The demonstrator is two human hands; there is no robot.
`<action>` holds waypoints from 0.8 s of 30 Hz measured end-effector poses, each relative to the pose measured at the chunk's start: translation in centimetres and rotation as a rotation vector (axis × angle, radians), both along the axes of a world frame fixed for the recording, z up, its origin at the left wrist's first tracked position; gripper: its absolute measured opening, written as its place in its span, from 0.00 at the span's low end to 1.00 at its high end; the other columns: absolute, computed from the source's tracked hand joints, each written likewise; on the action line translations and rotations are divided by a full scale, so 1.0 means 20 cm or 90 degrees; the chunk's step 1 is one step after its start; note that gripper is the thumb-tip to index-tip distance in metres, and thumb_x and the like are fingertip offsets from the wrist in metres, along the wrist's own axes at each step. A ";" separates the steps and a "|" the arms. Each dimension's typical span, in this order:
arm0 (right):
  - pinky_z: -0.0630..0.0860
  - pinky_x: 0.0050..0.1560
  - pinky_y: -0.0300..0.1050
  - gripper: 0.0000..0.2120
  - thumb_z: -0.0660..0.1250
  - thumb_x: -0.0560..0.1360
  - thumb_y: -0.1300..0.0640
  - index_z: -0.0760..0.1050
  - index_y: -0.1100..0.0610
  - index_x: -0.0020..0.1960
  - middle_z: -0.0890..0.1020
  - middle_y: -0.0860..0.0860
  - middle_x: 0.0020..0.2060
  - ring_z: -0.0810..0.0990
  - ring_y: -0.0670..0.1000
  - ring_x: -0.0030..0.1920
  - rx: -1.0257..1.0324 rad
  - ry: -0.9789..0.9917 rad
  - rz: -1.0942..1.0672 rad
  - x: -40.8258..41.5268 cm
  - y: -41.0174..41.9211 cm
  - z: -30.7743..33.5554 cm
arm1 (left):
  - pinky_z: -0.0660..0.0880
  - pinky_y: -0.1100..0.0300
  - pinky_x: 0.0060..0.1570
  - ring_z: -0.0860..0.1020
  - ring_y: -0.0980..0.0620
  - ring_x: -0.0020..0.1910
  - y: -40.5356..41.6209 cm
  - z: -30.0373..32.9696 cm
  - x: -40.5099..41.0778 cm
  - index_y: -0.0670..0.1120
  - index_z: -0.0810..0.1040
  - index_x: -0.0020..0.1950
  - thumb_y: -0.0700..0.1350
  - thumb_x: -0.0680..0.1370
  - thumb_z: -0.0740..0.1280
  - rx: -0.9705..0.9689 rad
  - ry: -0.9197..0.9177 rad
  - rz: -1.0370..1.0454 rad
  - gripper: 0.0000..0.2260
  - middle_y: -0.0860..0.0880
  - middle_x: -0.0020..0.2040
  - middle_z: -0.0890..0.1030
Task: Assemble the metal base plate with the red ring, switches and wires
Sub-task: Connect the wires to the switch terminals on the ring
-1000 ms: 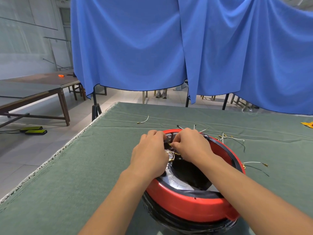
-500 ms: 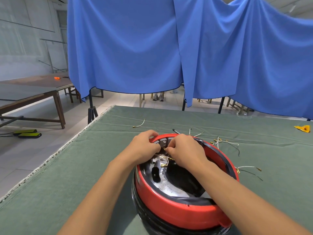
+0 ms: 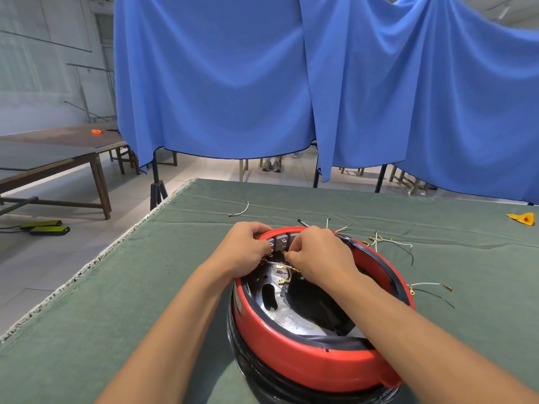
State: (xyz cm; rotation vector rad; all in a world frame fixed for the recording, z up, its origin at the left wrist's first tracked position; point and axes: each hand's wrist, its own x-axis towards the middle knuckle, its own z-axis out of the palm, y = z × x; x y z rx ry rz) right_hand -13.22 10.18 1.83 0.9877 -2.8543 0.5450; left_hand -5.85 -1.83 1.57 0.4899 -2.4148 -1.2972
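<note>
Workshop hall; bare wooden tables (image 3: pixel 58 158); blue curtains (image 3: pixel 262 77); tiled floor (image 3: pixel 73 246)

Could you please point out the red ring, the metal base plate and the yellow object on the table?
red ring (image 3: pixel 309 365): head view, near outer wall.
metal base plate (image 3: pixel 294 316): head view, shiny floor inside.
yellow object (image 3: pixel 522 218): head view, its middle.

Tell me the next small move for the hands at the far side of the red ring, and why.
Probably push the brass terminal pinched by the right hand onto a tab of the switches. Both hands are at the far inner wall of the red ring; the left hand braces there, and a white wire spans between them, apparently not yet seated.
</note>
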 end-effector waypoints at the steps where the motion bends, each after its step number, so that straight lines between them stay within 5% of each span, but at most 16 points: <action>1: 0.75 0.42 0.46 0.08 0.66 0.74 0.53 0.83 0.52 0.46 0.84 0.51 0.43 0.80 0.55 0.46 0.001 0.003 -0.001 0.00 0.00 0.00 | 0.69 0.71 0.32 0.73 0.59 0.31 0.00 0.00 0.00 0.43 0.81 0.55 0.33 0.74 0.64 -0.001 0.002 -0.001 0.13 0.51 0.38 0.79; 7: 0.76 0.43 0.47 0.08 0.66 0.74 0.53 0.84 0.53 0.46 0.84 0.52 0.42 0.81 0.55 0.45 -0.002 0.006 -0.001 0.00 0.00 0.00 | 0.71 0.64 0.36 0.74 0.58 0.32 0.00 0.00 0.01 0.44 0.82 0.54 0.33 0.73 0.64 -0.002 0.007 -0.002 0.13 0.50 0.38 0.80; 12: 0.78 0.45 0.48 0.08 0.66 0.74 0.53 0.84 0.53 0.45 0.84 0.52 0.41 0.81 0.55 0.44 -0.007 0.009 -0.005 0.00 -0.01 0.00 | 0.76 0.55 0.52 0.80 0.50 0.46 0.00 0.00 0.01 0.45 0.82 0.56 0.35 0.74 0.65 -0.007 -0.003 0.012 0.14 0.47 0.46 0.83; 24: 0.78 0.46 0.49 0.09 0.65 0.75 0.53 0.82 0.53 0.49 0.84 0.51 0.43 0.81 0.55 0.46 -0.005 0.049 -0.021 0.01 -0.03 -0.01 | 0.76 0.53 0.55 0.80 0.49 0.48 0.00 -0.01 0.00 0.46 0.81 0.56 0.37 0.74 0.66 -0.015 -0.007 0.022 0.13 0.47 0.48 0.83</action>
